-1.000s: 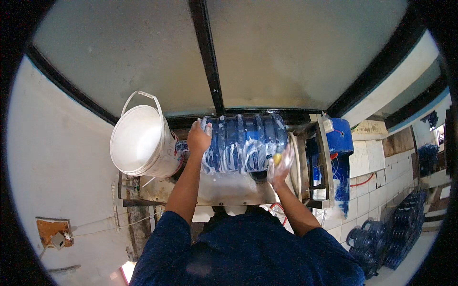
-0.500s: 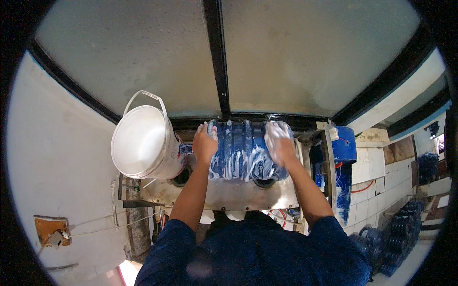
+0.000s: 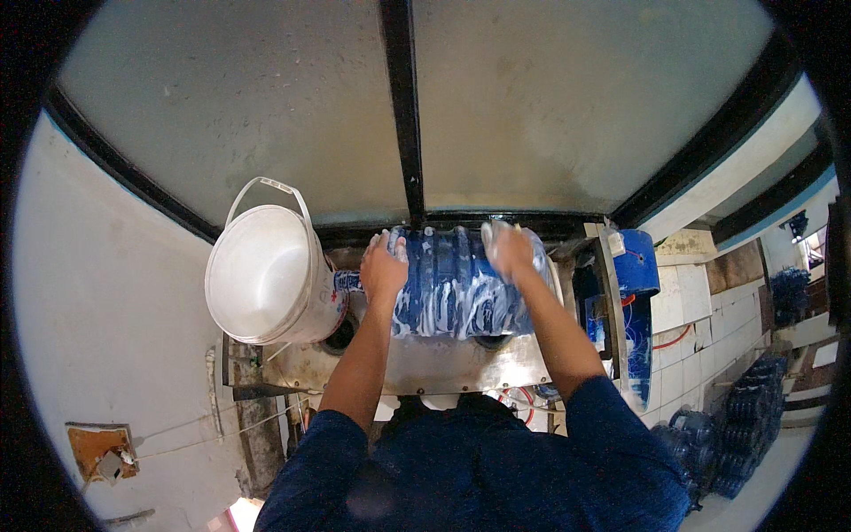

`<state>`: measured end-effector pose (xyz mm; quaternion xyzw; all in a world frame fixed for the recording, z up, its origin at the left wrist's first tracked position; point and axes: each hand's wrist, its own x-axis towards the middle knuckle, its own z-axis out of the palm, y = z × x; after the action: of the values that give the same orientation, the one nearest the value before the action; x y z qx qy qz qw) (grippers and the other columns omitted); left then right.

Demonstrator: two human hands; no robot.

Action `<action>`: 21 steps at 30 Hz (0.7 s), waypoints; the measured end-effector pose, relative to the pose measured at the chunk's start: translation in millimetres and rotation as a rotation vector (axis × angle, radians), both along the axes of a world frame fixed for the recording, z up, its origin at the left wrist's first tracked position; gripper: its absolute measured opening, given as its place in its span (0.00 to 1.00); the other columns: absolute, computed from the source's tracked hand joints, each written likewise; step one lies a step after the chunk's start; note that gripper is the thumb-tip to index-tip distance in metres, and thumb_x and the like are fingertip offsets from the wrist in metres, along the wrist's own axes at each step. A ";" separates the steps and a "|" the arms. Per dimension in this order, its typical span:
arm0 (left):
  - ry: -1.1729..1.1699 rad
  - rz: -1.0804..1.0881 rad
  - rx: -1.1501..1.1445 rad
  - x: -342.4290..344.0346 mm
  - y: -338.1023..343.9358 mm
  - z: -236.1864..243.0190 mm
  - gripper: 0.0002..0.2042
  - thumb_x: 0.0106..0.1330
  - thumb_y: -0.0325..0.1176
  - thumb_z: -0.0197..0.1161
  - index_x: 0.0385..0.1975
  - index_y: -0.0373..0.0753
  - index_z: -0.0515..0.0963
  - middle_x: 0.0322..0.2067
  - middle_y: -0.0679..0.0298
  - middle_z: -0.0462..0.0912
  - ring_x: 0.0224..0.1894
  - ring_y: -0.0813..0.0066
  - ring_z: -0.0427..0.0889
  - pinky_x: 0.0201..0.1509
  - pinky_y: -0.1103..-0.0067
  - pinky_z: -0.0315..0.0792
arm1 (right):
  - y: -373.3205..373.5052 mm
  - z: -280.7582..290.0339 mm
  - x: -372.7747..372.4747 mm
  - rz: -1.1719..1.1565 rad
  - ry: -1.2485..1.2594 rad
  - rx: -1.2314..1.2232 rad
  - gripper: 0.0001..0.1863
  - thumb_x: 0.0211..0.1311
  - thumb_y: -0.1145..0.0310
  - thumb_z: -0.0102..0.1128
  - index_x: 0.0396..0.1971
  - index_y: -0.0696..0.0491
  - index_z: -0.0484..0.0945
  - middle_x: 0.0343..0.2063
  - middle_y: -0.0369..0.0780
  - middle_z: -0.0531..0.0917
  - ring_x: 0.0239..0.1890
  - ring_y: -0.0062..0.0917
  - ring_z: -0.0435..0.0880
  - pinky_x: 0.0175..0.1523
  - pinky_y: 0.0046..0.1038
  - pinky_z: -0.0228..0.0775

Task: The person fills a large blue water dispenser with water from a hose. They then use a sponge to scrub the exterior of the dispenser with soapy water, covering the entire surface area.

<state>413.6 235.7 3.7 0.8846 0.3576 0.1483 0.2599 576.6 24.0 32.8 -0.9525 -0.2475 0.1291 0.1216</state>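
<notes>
Metal bench [image 3: 443, 371]: wht bucket [image 3: 316, 297], contents unclear; foamy blue btl [image 3: 439, 297] under hands [image 3: 385, 269]

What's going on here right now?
A person is handling a large blue bottle, foam-streaked and lying on its side on a metal counter. The left hand is on the bottle's shoulder, near the neck; the right hand, blurred, is at its upper side toward the base. A white bucket is just left, and more blue bottles are off to the right.
</notes>
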 end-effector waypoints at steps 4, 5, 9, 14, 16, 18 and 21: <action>-0.006 -0.046 -0.010 2.8 3.6 -1.6 0.27 0.75 0.50 0.52 0.64 0.36 0.74 0.63 0.45 0.76 0.64 0.46 0.75 0.68 0.61 0.68 | -67.7 -39.4 -60.7 0.143 -0.506 0.078 0.30 0.71 0.54 0.48 0.69 0.50 0.70 0.69 0.50 0.70 0.74 0.39 0.64 0.78 0.44 0.50; 0.016 -0.036 -0.010 -1.1 6.5 -3.2 0.27 0.75 0.50 0.52 0.64 0.36 0.74 0.63 0.45 0.76 0.64 0.46 0.74 0.68 0.61 0.68 | -68.0 -2.8 -70.5 0.114 -0.513 -0.047 0.30 0.71 0.54 0.48 0.70 0.48 0.70 0.71 0.49 0.67 0.76 0.37 0.60 0.79 0.44 0.45; 0.045 -0.058 -0.021 6.8 -2.8 4.4 0.27 0.75 0.50 0.52 0.64 0.36 0.74 0.64 0.46 0.75 0.66 0.47 0.73 0.69 0.61 0.68 | -52.6 -11.4 -12.5 -0.003 -0.584 -0.164 0.25 0.69 0.55 0.48 0.60 0.51 0.78 0.65 0.50 0.76 0.70 0.45 0.71 0.75 0.50 0.54; 0.060 -0.040 -0.037 13.6 2.2 4.5 0.27 0.75 0.50 0.52 0.64 0.37 0.74 0.64 0.48 0.75 0.66 0.48 0.74 0.69 0.61 0.68 | 39.9 2.5 2.3 0.039 0.063 -0.184 0.25 0.73 0.52 0.44 0.47 0.57 0.83 0.58 0.54 0.79 0.59 0.49 0.79 0.66 0.44 0.70; 0.069 -0.050 -0.045 16.3 7.8 0.1 0.27 0.75 0.50 0.52 0.64 0.37 0.74 0.64 0.49 0.75 0.66 0.49 0.73 0.69 0.62 0.68 | 37.8 -6.3 -46.9 -0.035 -0.156 -0.006 0.28 0.74 0.51 0.43 0.58 0.59 0.78 0.63 0.52 0.76 0.69 0.47 0.70 0.74 0.46 0.59; 0.063 -0.019 -0.059 16.6 7.4 1.9 0.27 0.75 0.50 0.52 0.64 0.37 0.74 0.64 0.49 0.75 0.66 0.48 0.73 0.70 0.62 0.67 | 7.6 -29.4 -100.6 0.090 -0.346 0.119 0.31 0.75 0.51 0.43 0.67 0.57 0.71 0.70 0.51 0.68 0.76 0.46 0.57 0.78 0.53 0.44; 0.051 -0.010 -0.034 12.2 7.3 -3.8 0.27 0.75 0.49 0.51 0.65 0.37 0.73 0.64 0.49 0.75 0.66 0.48 0.73 0.70 0.62 0.67 | -26.2 -8.1 -102.1 0.181 -0.481 0.003 0.31 0.73 0.50 0.45 0.68 0.54 0.71 0.75 0.52 0.59 0.79 0.49 0.51 0.76 0.65 0.36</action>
<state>425.7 242.9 -0.1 0.8853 0.3622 0.1185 0.2665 474.5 -2.2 24.7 -0.9296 -0.3537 -0.0912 0.0485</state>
